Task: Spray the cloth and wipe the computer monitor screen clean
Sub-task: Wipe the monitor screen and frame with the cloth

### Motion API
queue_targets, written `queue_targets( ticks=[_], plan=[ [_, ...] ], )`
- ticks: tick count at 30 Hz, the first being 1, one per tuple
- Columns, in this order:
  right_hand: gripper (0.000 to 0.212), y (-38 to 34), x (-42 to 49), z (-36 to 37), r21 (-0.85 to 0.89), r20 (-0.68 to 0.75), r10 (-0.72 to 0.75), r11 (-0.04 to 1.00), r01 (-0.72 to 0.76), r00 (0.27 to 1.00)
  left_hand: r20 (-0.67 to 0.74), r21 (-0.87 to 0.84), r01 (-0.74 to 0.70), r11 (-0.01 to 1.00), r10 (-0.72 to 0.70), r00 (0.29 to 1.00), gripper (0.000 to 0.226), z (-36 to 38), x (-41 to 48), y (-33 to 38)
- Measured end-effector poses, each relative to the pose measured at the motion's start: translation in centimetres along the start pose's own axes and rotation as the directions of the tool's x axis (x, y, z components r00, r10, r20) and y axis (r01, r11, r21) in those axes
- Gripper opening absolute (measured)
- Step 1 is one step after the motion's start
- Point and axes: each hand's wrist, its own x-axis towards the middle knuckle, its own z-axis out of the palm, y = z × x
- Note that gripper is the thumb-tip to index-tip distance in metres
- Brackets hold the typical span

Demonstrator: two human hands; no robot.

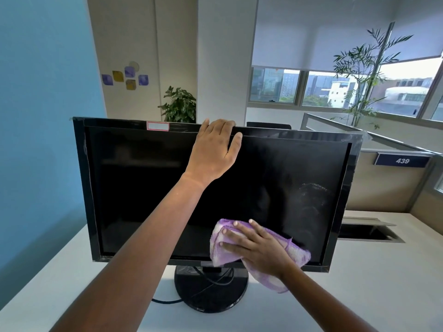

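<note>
Head view: nearest the camera, two bare forearms reach up from the bottom edge over a pale desk point(359, 283). The right hand point(257, 250) lies flat on a purple and white cloth point(297, 254), its fingers point(239, 227) spread and pressed open against the fabric rather than curled around it; the cloth sits bunched under the palm against the lower right part of the screen, with one end hanging down past the bottom bezel. Just behind and below, the monitor's round black base point(211, 295) stands on the desk, with a dark cable point(167, 301) looping out to its left.

The monitor point(143, 188) itself stands upright in the middle of the desk, its screen dark and switched off. To the right of the cloth, a faint whitish smear point(314, 195) shows on the glass. The left hand point(215, 149) grips the top edge of the monitor near its centre, fingers hooked over the back of the frame and the thumb point(236, 142) lying on the front bezel. A small white label with a red border point(157, 126) is stuck on the top bezel, left of that hand.

Further back on the right, a recessed cable slot point(369, 232) opens in the desk, and beyond it a partition carries a blue plate reading 439 point(402, 161). Behind stand a leafy potted plant point(178, 106), a tall thin plant point(362, 75), coloured notes point(125, 76) on the wall, and windows point(335, 89) with half-lowered blinds.
</note>
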Motion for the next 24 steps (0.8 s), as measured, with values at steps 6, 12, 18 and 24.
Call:
queue_targets(
  ticks=[6,12,18,24],
  plan=[
    [0.051,7.1,4.0,-3.9,0.106,-0.178,0.219,0.973,-0.203,0.959,0.088,-0.011,-0.037,0.999,0.038,0.995,0.042,0.1,1.4,1.3],
    [0.049,12.0,3.8,-4.6,0.173,-0.245,0.429,0.902,-0.397,0.869,0.149,-0.017,-0.072,0.997,0.074,0.986,0.041,1.1,2.2,2.9],
    [0.047,12.6,0.9,-3.3,0.37,-0.274,0.753,0.657,-0.657,0.599,0.147,-0.074,-0.079,0.994,0.09,0.985,0.04,1.1,2.0,2.5],
    [0.051,11.0,0.9,-3.3,0.626,-0.125,0.987,0.154,-0.765,0.097,0.181,-0.093,-0.073,0.993,0.089,0.979,0.042,1.0,1.9,2.6]
  ],
)
